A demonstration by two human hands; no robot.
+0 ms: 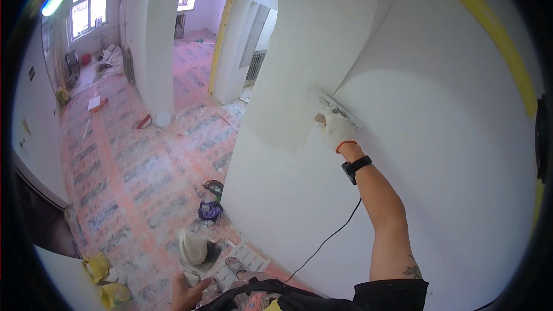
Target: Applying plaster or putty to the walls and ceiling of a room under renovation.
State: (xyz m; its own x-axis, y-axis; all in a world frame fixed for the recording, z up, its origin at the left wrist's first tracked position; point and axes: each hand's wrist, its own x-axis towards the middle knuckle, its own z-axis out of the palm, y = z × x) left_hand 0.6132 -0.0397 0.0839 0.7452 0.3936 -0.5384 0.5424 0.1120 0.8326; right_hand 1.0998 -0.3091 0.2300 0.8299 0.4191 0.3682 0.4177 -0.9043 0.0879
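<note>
My right hand (337, 131), in a white knit glove with an orange cuff, is closed round the handle of a plastering trowel (340, 109). The trowel's long blade lies against the white wall (305, 190) beside the inside corner. A damp, greyer patch of plaster (282, 121) spreads to the left of the blade. Low at the bottom edge, my left hand (189, 294) is bare, with thumb and finger apart and nothing seen in it. Just beyond it stands a whitish bucket (193, 246), its contents partly hidden.
A dark cable (331, 234) hangs along the wall by my right arm. Purple bundled stuff (210, 211) lies at the wall's foot. Pink printed sheeting (132, 178) covers the floor. Yellow bags (109, 288) sit at lower left. Yellow tape (495, 23) runs down the right wall.
</note>
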